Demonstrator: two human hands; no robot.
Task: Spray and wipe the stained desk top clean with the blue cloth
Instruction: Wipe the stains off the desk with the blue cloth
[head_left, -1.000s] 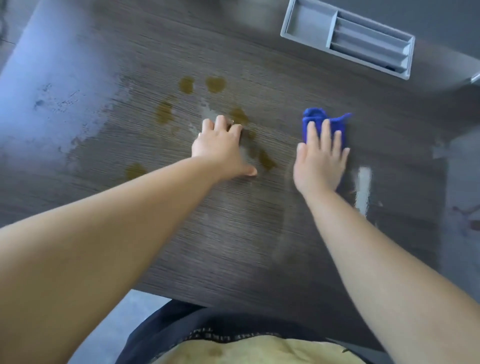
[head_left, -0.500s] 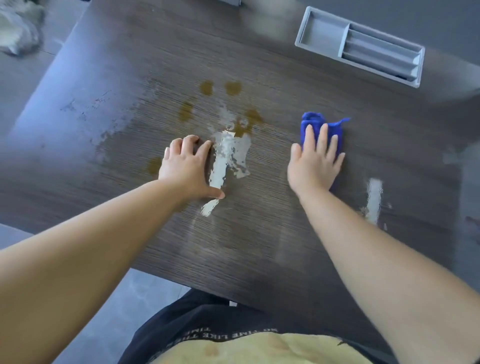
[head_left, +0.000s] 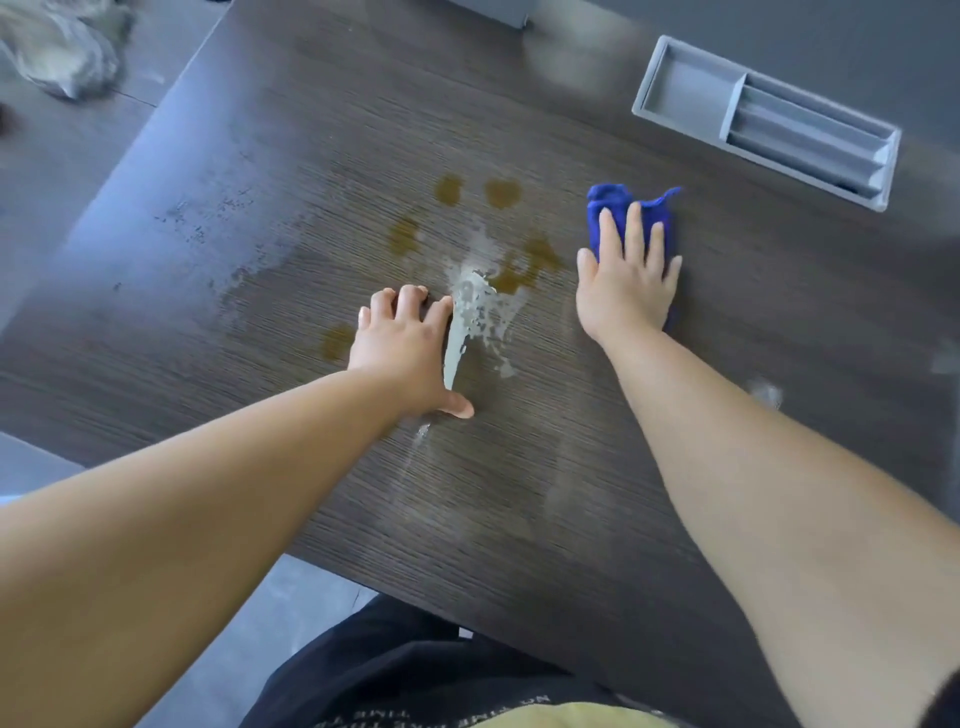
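The dark wood-grain desk top (head_left: 291, 171) carries several brown stains (head_left: 501, 192) and a pale wet smear (head_left: 475, 312) in its middle. My right hand (head_left: 626, 283) lies flat with straight fingers on the crumpled blue cloth (head_left: 610, 202), pressing it to the desk just right of the stains. My left hand (head_left: 408, 348) rests palm down on the desk left of the wet smear, fingers slightly bent, holding nothing. No spray bottle shows.
A grey recessed tray (head_left: 769, 122) with long compartments sits in the desk at the back right. A greyish heap (head_left: 62, 52) lies on the floor at the far left. The desk's near edge runs just in front of my body.
My left hand has slid left and toward me off the stains, uncovering the wet smear. My right hand has stayed on the blue cloth, drifting slightly left.
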